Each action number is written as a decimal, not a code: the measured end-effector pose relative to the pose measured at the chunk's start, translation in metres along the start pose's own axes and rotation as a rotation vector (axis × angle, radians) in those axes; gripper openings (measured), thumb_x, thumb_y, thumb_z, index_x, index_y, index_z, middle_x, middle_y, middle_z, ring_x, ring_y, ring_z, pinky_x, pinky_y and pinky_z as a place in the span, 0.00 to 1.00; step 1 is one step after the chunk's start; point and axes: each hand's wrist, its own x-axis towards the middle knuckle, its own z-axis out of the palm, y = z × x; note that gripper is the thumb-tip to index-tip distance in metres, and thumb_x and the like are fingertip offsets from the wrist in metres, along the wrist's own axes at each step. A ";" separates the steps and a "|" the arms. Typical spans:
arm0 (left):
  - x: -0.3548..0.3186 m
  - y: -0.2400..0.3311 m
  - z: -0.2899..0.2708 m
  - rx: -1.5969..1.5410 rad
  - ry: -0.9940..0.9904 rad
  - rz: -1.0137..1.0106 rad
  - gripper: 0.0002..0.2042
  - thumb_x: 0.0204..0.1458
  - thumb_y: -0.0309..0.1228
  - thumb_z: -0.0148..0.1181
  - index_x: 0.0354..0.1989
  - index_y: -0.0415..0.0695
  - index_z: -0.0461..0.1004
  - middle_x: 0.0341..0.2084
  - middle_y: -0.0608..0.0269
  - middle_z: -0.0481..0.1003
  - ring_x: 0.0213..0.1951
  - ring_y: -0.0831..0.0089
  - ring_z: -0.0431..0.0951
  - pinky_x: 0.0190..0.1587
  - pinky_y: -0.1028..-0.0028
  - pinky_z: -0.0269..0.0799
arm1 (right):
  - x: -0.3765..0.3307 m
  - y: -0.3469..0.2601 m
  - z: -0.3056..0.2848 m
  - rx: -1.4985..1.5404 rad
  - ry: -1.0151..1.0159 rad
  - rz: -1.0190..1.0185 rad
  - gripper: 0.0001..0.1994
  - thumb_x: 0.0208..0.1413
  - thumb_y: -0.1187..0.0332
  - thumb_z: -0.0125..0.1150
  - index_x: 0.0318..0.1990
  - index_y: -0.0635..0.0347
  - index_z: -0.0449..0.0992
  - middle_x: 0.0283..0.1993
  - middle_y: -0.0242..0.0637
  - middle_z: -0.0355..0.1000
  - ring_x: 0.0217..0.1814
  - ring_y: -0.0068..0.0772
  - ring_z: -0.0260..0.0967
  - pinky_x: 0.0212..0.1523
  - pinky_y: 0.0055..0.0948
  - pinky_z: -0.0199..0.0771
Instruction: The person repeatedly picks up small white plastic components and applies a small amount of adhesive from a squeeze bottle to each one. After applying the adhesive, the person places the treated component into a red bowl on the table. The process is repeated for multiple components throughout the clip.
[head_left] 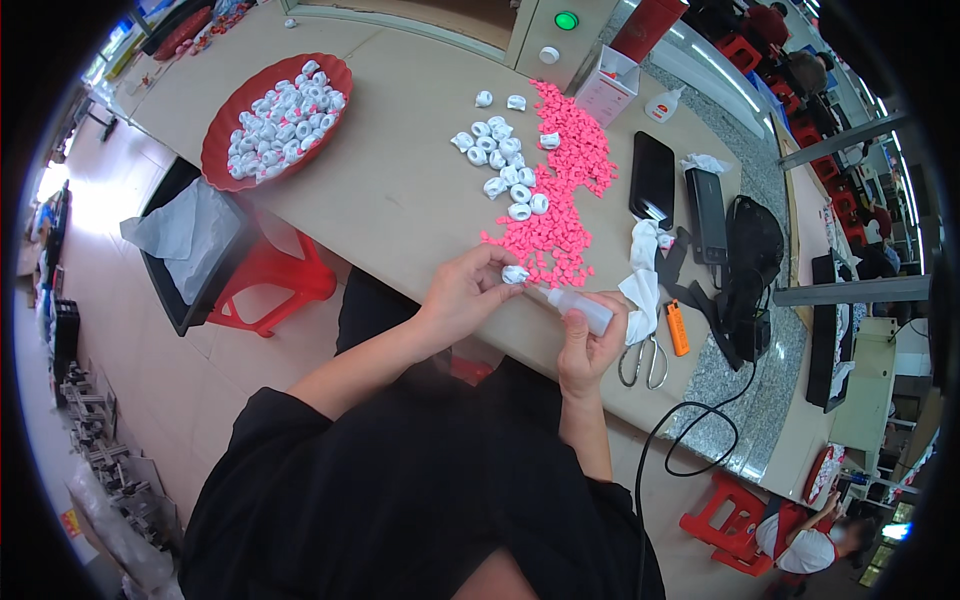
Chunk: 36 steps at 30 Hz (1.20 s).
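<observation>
Between the thumb and fingers of my left hand (465, 295) is a small white rounded piece (515, 274), held at the table's near edge. My right hand (592, 345) grips a translucent squeeze bottle (582, 310), its nozzle tilted toward the white piece and a short gap apart from it. Just beyond both hands spreads a heap of small pink pieces (560, 225). Several white ring-like pieces (508, 150) lie loose along the left side of that heap.
A red scalloped bowl (215, 150) full of white pieces stands at the left. To the right lie a black phone (653, 172), a power bank (707, 225), scissors (645, 362), an orange cutter (678, 328) and a cable (650, 440). A red stool (275, 280) stands below the table.
</observation>
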 end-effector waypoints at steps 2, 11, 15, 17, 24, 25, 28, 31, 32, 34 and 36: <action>0.000 0.000 0.000 0.005 0.005 -0.006 0.11 0.46 0.20 0.59 0.39 0.39 0.68 0.18 0.75 0.67 0.18 0.92 0.62 0.20 0.88 0.57 | 0.000 0.000 0.000 0.001 0.006 0.003 0.11 0.51 0.72 0.56 0.38 0.66 0.64 0.34 0.38 0.60 0.33 0.25 0.60 0.34 0.20 0.61; 0.001 -0.008 -0.001 0.029 -0.009 0.012 0.11 0.46 0.19 0.58 0.38 0.38 0.68 0.21 0.72 0.69 0.19 0.92 0.64 0.21 0.88 0.58 | 0.000 0.001 0.000 -0.015 -0.005 -0.001 0.10 0.51 0.72 0.56 0.38 0.66 0.64 0.34 0.38 0.60 0.32 0.24 0.60 0.32 0.19 0.61; 0.001 -0.004 0.000 0.014 -0.001 0.014 0.11 0.47 0.19 0.58 0.39 0.38 0.68 0.20 0.73 0.68 0.19 0.92 0.64 0.21 0.88 0.58 | 0.001 0.004 -0.001 -0.072 -0.031 -0.055 0.10 0.53 0.71 0.55 0.39 0.65 0.63 0.35 0.36 0.58 0.30 0.21 0.59 0.30 0.16 0.61; 0.001 -0.003 0.001 -0.001 0.004 0.009 0.11 0.47 0.19 0.58 0.39 0.38 0.68 0.20 0.73 0.68 0.19 0.92 0.64 0.21 0.88 0.58 | 0.001 0.004 -0.002 -0.085 -0.033 -0.060 0.10 0.52 0.71 0.55 0.39 0.65 0.63 0.35 0.36 0.58 0.31 0.21 0.58 0.30 0.16 0.61; 0.000 -0.002 0.000 0.042 -0.004 0.017 0.11 0.46 0.19 0.58 0.39 0.38 0.68 0.19 0.73 0.68 0.20 0.92 0.64 0.22 0.88 0.59 | 0.003 0.004 -0.001 -0.112 -0.033 -0.103 0.11 0.52 0.70 0.55 0.39 0.65 0.63 0.34 0.37 0.59 0.31 0.23 0.57 0.31 0.18 0.60; 0.000 -0.001 0.000 0.041 -0.005 0.014 0.11 0.46 0.19 0.59 0.39 0.38 0.68 0.19 0.73 0.68 0.20 0.92 0.64 0.22 0.88 0.59 | 0.004 0.004 -0.001 -0.124 -0.034 -0.117 0.11 0.52 0.70 0.55 0.39 0.65 0.63 0.34 0.37 0.59 0.31 0.23 0.57 0.31 0.18 0.60; 0.000 -0.002 -0.001 0.053 -0.008 0.011 0.11 0.46 0.19 0.58 0.39 0.38 0.68 0.21 0.72 0.69 0.20 0.92 0.65 0.22 0.88 0.60 | 0.003 0.006 0.000 -0.155 -0.029 -0.151 0.11 0.52 0.70 0.56 0.39 0.65 0.63 0.34 0.38 0.60 0.31 0.25 0.57 0.31 0.19 0.60; 0.000 -0.004 -0.001 0.032 -0.009 0.008 0.11 0.46 0.18 0.58 0.39 0.37 0.68 0.23 0.70 0.71 0.20 0.92 0.65 0.23 0.88 0.61 | 0.003 0.005 0.001 -0.174 -0.033 -0.164 0.11 0.52 0.70 0.56 0.39 0.65 0.63 0.34 0.39 0.62 0.32 0.25 0.58 0.32 0.19 0.60; 0.001 -0.004 0.000 0.018 -0.009 0.006 0.11 0.46 0.18 0.58 0.39 0.37 0.68 0.24 0.69 0.71 0.20 0.91 0.66 0.23 0.88 0.62 | 0.003 0.005 0.001 -0.201 -0.035 -0.181 0.11 0.51 0.71 0.57 0.38 0.66 0.63 0.34 0.40 0.62 0.32 0.26 0.58 0.32 0.20 0.60; 0.001 -0.004 0.001 0.009 -0.003 -0.003 0.11 0.46 0.18 0.58 0.39 0.36 0.68 0.26 0.68 0.72 0.21 0.91 0.66 0.23 0.88 0.62 | 0.002 0.004 0.001 -0.255 -0.039 -0.214 0.12 0.51 0.71 0.57 0.38 0.66 0.63 0.33 0.40 0.62 0.32 0.27 0.58 0.33 0.20 0.60; 0.001 -0.005 0.001 0.005 0.001 -0.010 0.11 0.46 0.18 0.59 0.39 0.36 0.68 0.28 0.66 0.72 0.21 0.91 0.66 0.24 0.88 0.63 | 0.003 0.004 0.003 -0.275 -0.016 -0.260 0.13 0.48 0.72 0.60 0.38 0.65 0.64 0.31 0.42 0.64 0.30 0.32 0.60 0.32 0.25 0.61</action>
